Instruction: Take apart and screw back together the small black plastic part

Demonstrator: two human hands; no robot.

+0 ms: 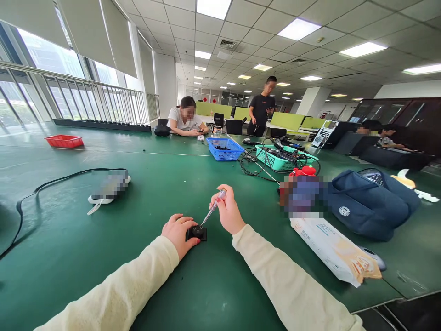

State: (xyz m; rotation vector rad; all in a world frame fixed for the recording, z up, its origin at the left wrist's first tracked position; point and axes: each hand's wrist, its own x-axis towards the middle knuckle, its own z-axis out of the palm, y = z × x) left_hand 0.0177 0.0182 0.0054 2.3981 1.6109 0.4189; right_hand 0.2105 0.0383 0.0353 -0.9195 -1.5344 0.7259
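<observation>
A small black part [202, 233], dark and roughly square with a round raised middle, lies on the green tabletop in front of me. My left hand [179, 231] grips it from the left, thumb on the near side and fingers on the far side. In my right hand [228, 211] is a screwdriver [214, 207] with a clear handle, its shaft slanting down to the left. The screwdriver's tip meets the top of the black part. Whether a screw sits under the tip is too small to tell.
A blue basket [225, 153] and a green basket [275, 162] full of cables stand farther back. To the right are a navy bag [368, 207] and a tissue pack [330, 248]. A red tray [65, 141] and a corded device [109, 187] lie left. Two people are beyond the table.
</observation>
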